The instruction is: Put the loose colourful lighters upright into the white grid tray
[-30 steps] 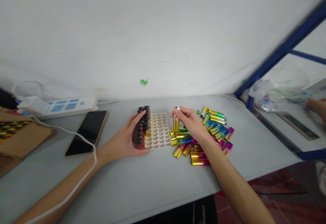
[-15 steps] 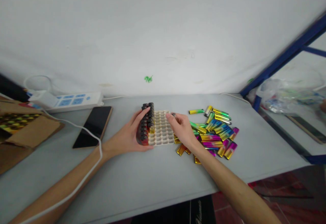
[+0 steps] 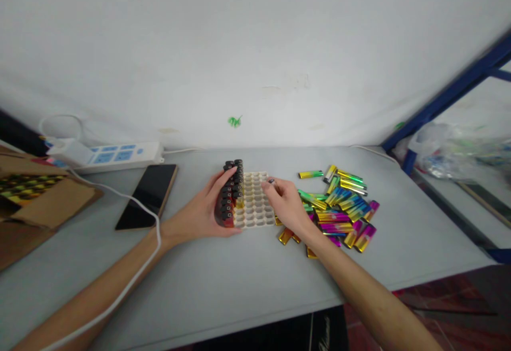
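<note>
A cream plastic tray with rows of round sockets lies on the grey table. Several black-capped lighters stand in its left columns. My left hand grips the tray's left side, fingers curled round those standing lighters. My right hand rests at the tray's right edge, closed on a lighter of which only the metal top shows above my fingers. A loose heap of shiny gold, green, blue and magenta lighters lies just right of that hand.
A black phone lies left of the tray, a white power strip behind it by the wall. A white cable crosses my left forearm. A cardboard box sits far left. Blue frame and plastic bag stand right.
My right hand lifted a gold lighter from the heap and carried it left and down to the tray's right edge. The left hand kept its grip on the tray.
</note>
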A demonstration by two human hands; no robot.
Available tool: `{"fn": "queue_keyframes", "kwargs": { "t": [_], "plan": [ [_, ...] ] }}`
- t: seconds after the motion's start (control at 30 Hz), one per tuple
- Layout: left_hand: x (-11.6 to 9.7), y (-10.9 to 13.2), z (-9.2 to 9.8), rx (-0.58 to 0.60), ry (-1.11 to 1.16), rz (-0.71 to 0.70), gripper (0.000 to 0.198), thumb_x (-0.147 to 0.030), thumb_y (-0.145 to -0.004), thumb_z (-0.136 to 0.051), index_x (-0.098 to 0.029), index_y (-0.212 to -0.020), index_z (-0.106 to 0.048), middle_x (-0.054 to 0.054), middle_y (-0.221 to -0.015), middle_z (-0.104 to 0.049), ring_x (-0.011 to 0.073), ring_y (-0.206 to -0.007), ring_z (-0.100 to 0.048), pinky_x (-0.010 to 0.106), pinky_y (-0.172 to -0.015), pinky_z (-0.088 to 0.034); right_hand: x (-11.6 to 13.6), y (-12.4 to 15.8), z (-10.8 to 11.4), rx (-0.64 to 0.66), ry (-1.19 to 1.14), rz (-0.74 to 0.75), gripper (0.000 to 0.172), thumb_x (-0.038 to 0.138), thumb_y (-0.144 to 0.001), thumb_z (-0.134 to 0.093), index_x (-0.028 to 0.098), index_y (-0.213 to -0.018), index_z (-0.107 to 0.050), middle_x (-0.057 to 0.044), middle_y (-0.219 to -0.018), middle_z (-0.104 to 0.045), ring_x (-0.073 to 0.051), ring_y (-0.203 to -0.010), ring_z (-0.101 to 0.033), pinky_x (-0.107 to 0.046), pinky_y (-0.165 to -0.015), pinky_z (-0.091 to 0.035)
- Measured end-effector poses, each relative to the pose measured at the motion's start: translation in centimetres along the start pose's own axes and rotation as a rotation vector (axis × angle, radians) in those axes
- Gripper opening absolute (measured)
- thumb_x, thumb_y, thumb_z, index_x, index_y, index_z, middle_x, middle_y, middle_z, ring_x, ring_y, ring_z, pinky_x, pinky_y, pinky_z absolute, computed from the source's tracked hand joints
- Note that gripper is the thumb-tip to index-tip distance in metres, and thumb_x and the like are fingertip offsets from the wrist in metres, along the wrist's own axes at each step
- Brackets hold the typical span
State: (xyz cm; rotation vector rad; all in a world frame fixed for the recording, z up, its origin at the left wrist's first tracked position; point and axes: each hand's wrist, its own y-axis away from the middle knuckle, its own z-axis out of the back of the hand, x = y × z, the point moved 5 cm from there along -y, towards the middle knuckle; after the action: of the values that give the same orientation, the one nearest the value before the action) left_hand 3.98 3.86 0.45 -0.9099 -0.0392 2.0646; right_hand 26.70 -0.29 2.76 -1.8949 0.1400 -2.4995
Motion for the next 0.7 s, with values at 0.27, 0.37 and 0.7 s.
{"fn": "queue_keyframes", "kwargs": {
  "t": [0.27,0.37,0.7],
  "plan": [
    [0.0,0.1,0.0,-0.005,0.006,-0.006,0.146,-0.053,-0.075,-0.103,-0.035,-0.186,-0.01,0.02,-0.184,-0.034,0.0502,-0.17,-0.042,0.067,-0.138,-0.043,0.4,0.0,0.4,0.093,-0.038,0.195,0.034,0.059,-0.111,-0.062,0.026,-0.104,-0.061,-0.001,-0.089,-0.067,-0.019,-0.081,-0.064,-0.031,-0.072,-0.053],
    [-0.2,0.0,0.0,0.007,0.007,0.001,0.147,-0.05,-0.074,-0.105,-0.033,-0.185,-0.01,0.022,-0.184,-0.034,0.0484,-0.169,-0.044,0.064,-0.138,-0.044,1.7,0.4,0.9,0.063,0.109,0.329,0.031,0.052,-0.109,-0.069,0.024,-0.097,-0.066,-0.003,-0.092,-0.068,-0.021,-0.087,-0.065,-0.032,-0.077,-0.054],
    [-0.7,-0.1,0.1,0.018,0.003,0.041,0.152,-0.048,-0.071,-0.107,-0.033,-0.186,-0.009,0.02,-0.186,-0.033,0.0479,-0.17,-0.041,0.063,-0.139,-0.041,1.8,2.0,-1.3,0.265,0.502,0.411,0.016,0.033,-0.115,-0.069,0.021,-0.105,-0.073,-0.006,-0.095,-0.082,-0.021,-0.082,-0.075,-0.029,-0.075,-0.054]
  ]
}}
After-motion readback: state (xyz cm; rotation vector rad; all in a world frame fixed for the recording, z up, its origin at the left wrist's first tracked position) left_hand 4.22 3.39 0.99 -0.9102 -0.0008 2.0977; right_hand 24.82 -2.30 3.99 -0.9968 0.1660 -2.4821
